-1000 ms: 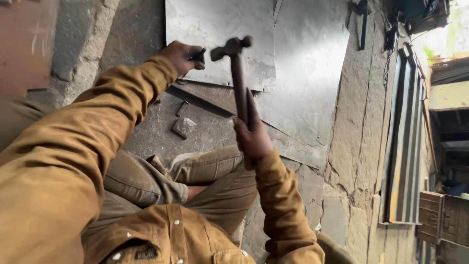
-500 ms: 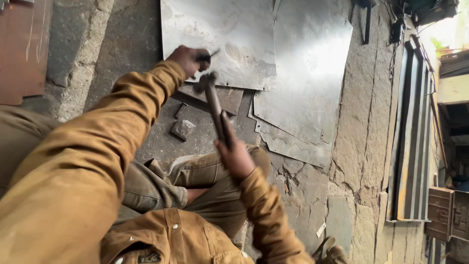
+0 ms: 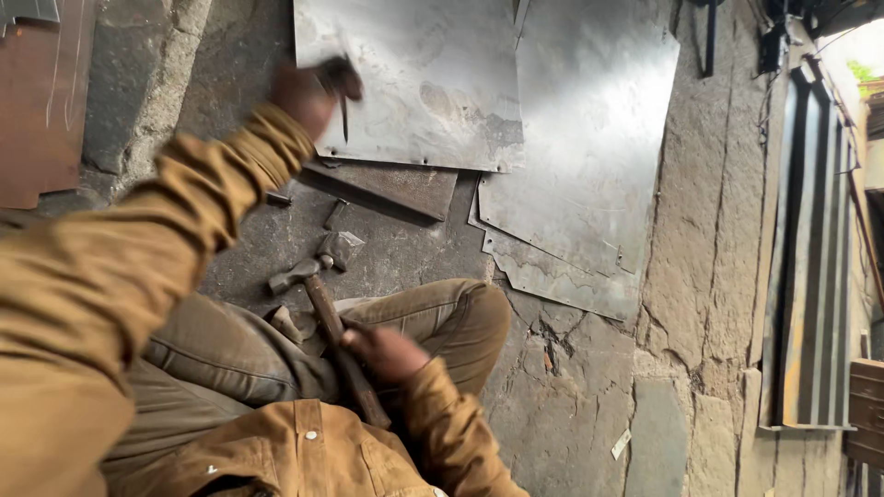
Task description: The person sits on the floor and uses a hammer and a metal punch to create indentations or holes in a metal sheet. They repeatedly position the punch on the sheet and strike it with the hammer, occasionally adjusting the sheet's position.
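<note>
— Gripping what, the right hand [image 3: 391, 354]?
— Fingers clenched round the hammer [image 3: 322, 308], down over the knee. Left hand [image 3: 308, 92], at eleven o'clock, pinches a thin chisel [image 3: 343, 115] on the metal sheet [image 3: 414, 83].

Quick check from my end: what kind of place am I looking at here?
Probably a small metalworking yard or workshop: metal sheets lie on a stone floor, and the right hand holds a hammer.
</note>
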